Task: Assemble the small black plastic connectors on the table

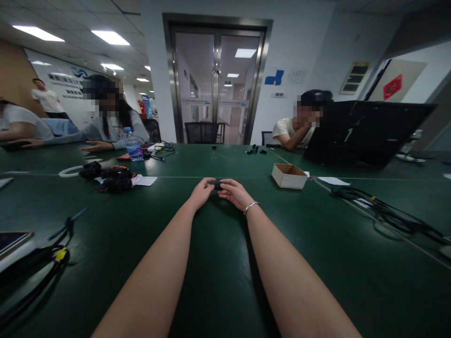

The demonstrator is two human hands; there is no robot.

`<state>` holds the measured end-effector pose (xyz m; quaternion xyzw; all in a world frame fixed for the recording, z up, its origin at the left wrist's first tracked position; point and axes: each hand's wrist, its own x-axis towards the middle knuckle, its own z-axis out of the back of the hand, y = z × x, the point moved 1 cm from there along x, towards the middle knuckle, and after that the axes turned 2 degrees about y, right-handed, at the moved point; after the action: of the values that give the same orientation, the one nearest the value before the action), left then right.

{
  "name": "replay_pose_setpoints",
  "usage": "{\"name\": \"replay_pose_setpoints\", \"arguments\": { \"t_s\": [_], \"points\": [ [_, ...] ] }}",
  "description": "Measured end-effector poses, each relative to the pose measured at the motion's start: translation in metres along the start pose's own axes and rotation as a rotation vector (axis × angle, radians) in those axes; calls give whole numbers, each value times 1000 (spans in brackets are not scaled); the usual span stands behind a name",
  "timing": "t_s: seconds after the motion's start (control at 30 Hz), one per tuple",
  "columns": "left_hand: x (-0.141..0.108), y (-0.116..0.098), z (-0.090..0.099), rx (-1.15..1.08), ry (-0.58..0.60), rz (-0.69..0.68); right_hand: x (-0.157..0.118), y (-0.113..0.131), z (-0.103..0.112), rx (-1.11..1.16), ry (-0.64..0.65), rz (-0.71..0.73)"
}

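Both my arms stretch forward over the dark green table [218, 263]. Between my fingertips is a small black piece [217, 186], too small and dark for me to tell its kind. My left hand [202, 193] pinches its left end with thumb and fingers. From the other side my right hand [235, 193], with a silver bangle [251, 207] at the wrist, grips its right end. An open cardboard box [289, 177] stands to the right of my right hand. Farther back on the table lie several small black pieces [254, 150].
Black gear [118, 179], a water bottle [133, 144] and white paper [144, 180] are at the left. Cables lie on the near left [52, 258] and along the right [384, 211]. A black monitor [366, 134] stands at the back right. Other people sit across the table.
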<state>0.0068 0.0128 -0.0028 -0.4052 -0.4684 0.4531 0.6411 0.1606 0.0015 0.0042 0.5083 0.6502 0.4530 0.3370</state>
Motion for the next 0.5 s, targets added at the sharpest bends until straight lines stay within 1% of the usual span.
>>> {"name": "replay_pose_setpoints", "arguments": {
  "t_s": [0.1,0.23,0.37,0.43,0.5],
  "points": [
    [-1,-2,0,-20,26,36,-1,0,0,2,17,-1],
    [-2,-2,0,2,-3,21,0,0,1,-4,-6,-5],
    [1,1,-1,3,20,6,0,0,1,-8,17,-7],
    [2,2,0,11,9,-6,0,-1,1,-7,12,-4],
    [2,3,0,6,-3,27,1,-1,1,2,5,4]
  ]
}}
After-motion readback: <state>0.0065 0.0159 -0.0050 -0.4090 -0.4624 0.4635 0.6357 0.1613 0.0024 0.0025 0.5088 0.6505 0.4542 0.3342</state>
